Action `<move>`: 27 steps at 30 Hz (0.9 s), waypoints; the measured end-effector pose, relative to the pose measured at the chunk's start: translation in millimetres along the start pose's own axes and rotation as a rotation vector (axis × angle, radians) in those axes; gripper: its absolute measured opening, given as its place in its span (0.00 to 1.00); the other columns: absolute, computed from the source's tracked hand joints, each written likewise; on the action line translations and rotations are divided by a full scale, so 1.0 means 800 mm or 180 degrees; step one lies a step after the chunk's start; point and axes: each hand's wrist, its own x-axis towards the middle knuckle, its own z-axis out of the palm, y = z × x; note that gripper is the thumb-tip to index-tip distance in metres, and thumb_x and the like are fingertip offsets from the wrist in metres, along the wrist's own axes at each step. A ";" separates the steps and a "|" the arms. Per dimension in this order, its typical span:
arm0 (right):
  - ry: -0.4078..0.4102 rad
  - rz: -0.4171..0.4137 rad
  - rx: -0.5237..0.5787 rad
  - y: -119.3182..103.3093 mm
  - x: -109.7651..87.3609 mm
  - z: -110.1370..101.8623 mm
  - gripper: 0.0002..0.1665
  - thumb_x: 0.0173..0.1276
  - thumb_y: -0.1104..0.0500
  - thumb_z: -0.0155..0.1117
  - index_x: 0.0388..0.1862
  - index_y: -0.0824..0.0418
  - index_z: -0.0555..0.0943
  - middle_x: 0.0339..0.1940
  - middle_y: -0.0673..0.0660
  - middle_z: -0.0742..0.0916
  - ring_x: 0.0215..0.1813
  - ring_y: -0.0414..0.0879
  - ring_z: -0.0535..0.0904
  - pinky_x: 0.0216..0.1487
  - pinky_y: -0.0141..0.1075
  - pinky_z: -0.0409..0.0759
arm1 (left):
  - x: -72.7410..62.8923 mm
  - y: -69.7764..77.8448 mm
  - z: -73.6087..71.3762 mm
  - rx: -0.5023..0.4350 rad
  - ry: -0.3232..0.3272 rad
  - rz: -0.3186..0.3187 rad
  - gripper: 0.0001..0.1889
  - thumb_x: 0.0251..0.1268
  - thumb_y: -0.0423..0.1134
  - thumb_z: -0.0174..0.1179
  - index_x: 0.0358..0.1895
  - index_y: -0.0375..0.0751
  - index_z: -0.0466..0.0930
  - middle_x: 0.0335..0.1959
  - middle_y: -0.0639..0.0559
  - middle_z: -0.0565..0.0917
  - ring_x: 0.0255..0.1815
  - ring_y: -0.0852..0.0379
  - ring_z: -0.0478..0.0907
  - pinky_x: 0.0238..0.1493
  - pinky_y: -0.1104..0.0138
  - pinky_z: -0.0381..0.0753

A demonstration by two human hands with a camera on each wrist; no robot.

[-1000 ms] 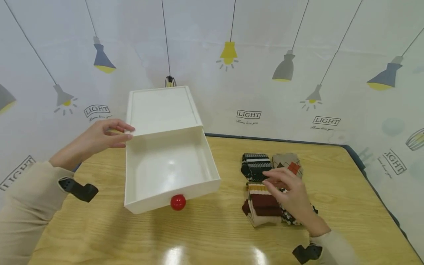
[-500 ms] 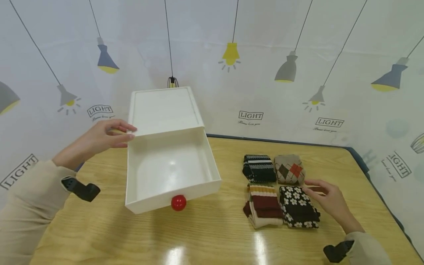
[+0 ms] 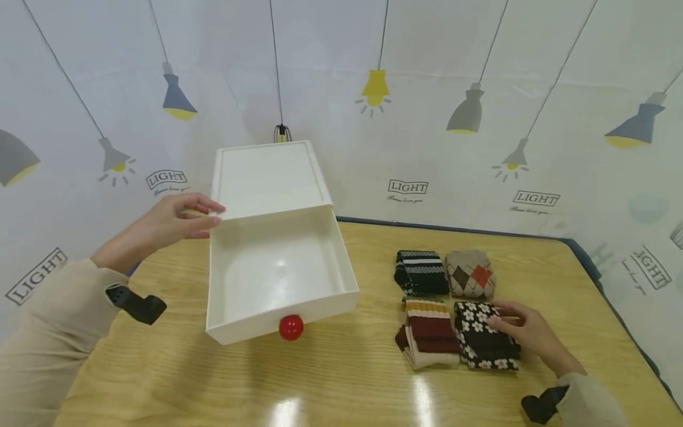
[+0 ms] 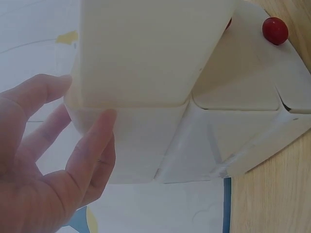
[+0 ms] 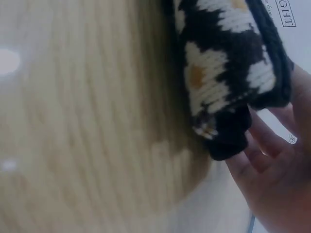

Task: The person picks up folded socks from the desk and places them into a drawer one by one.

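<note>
My left hand [image 3: 171, 222] rests at the left side of a white drawer cabinet [image 3: 269, 178], its fingertips touching the edge beside the pulled-out drawer. This drawer [image 3: 280, 279] has a red ball knob [image 3: 291, 327], and nothing lies inside it. In the left wrist view, thumb and fingers lie on either side of the cabinet's corner [image 4: 131, 126]. My right hand [image 3: 533, 332] pinches the right edge of a folded pair of black socks with white flowers [image 3: 482, 335]. In the right wrist view the fingers reach behind those socks [image 5: 228, 63].
Left of the flowered socks lie folded maroon and cream socks [image 3: 429, 335]. Behind are black striped socks [image 3: 421, 273] and beige argyle socks [image 3: 471, 274]. Another red knob [image 4: 275, 31] shows lower on the cabinet. The wooden table [image 3: 341, 385] ends at a lamp-printed wall covering [image 3: 320, 71].
My right hand has moved right and down from above the socks, then closed in on the flowered pair's right edge. The left hand keeps its place on the cabinet.
</note>
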 end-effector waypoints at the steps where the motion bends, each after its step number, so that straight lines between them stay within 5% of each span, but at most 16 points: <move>1: -0.0001 0.0011 -0.0016 0.001 0.000 0.001 0.38 0.63 0.49 0.57 0.63 0.71 0.59 0.58 0.75 0.67 0.53 0.66 0.69 0.43 0.47 0.79 | 0.000 0.000 0.000 -0.0007 -0.0008 0.0010 0.22 0.64 0.41 0.51 0.56 0.29 0.64 0.52 0.37 0.64 0.45 0.51 0.74 0.44 0.65 0.79; 27: 0.0157 0.0409 -0.0225 -0.005 -0.007 0.007 0.45 0.58 0.46 0.61 0.62 0.75 0.58 0.51 0.74 0.74 0.50 0.62 0.72 0.41 0.45 0.79 | -0.001 0.001 0.000 0.0030 0.0007 0.0010 0.22 0.64 0.42 0.52 0.56 0.30 0.65 0.51 0.38 0.65 0.42 0.52 0.75 0.43 0.66 0.79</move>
